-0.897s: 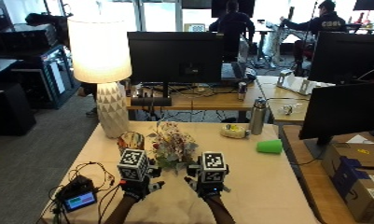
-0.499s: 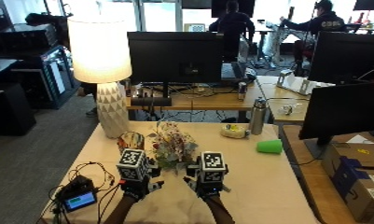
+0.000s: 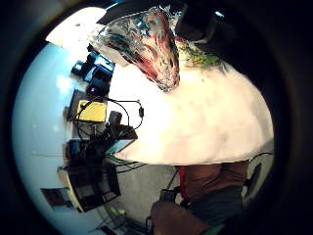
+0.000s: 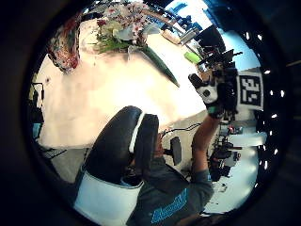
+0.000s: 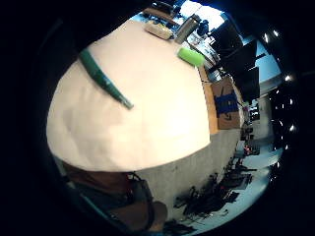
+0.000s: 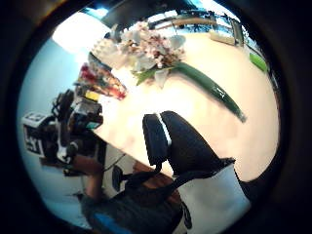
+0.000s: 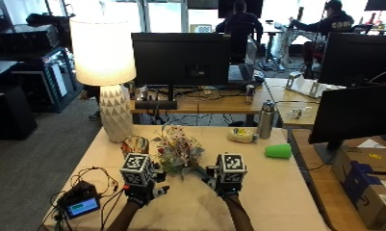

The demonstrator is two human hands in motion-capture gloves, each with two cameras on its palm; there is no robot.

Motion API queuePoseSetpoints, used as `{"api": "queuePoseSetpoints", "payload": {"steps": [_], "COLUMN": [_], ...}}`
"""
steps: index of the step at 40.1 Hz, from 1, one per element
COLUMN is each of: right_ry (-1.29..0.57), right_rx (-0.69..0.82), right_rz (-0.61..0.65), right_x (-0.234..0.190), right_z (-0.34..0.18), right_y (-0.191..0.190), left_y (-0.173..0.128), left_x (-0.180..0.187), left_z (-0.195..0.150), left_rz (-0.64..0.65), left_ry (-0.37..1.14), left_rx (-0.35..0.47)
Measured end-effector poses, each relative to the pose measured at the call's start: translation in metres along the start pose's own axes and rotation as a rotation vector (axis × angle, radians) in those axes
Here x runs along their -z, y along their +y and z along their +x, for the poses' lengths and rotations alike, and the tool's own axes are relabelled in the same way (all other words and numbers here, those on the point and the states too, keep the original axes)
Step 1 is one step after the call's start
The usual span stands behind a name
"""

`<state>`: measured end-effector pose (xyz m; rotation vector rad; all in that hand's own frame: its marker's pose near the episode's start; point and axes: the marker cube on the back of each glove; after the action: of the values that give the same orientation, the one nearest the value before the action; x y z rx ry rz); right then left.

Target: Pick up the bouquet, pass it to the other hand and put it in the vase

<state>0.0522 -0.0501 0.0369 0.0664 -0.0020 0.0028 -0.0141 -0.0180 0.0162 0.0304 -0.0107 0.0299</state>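
Both my hands hover low over the table (image 7: pixel 269 192), left hand (image 7: pixel 141 185) and right hand (image 7: pixel 225 183) flanking the bouquet (image 7: pixel 176 151), which lies flat beside the vase (image 7: pixel 135 144). I cannot tell how the fingers sit; neither hand holds anything, presumably poised for pickup.

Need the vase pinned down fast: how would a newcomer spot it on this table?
Start at the lit lamp on the table's far left corner. Just in front of its white base sits the vase, left of the bouquet. Unlike the flowers, it is a small pot with swirled red, yellow and dark streaks.
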Motion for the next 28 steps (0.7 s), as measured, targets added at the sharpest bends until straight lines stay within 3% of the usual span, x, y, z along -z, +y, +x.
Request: {"api": "queuePoseSetpoints", "payload": {"steps": [8, 19, 21, 25, 28], "right_ry": [-0.05, -0.103, -0.162, -0.449, -0.382], "right_rx": [-0.035, -0.052, -0.018, 0.165, 0.096], "right_rz": [-0.008, -0.19, -0.225, -0.323, -0.359], "right_x": [-0.068, -0.134, -0.129, -0.099, -0.1], "right_z": [0.041, 0.056, 0.046, 0.009, 0.012], "right_y": [-0.044, -0.059, -0.052, -0.022, -0.018], "left_y": [0.0, 0.002, 0.003, 0.003, 0.002], "left_x": [-0.001, 0.0, 0.001, 0.0, -0.001], "left_z": [-0.002, -0.003, -0.004, -0.005, -0.007], "left_rz": [-0.01, -0.016, -0.019, -0.024, -0.021], "left_ry": [-0.003, 0.009, 0.01, 0.022, 0.025], "left_rx": [0.005, 0.013, 0.017, 0.028, 0.03]}}
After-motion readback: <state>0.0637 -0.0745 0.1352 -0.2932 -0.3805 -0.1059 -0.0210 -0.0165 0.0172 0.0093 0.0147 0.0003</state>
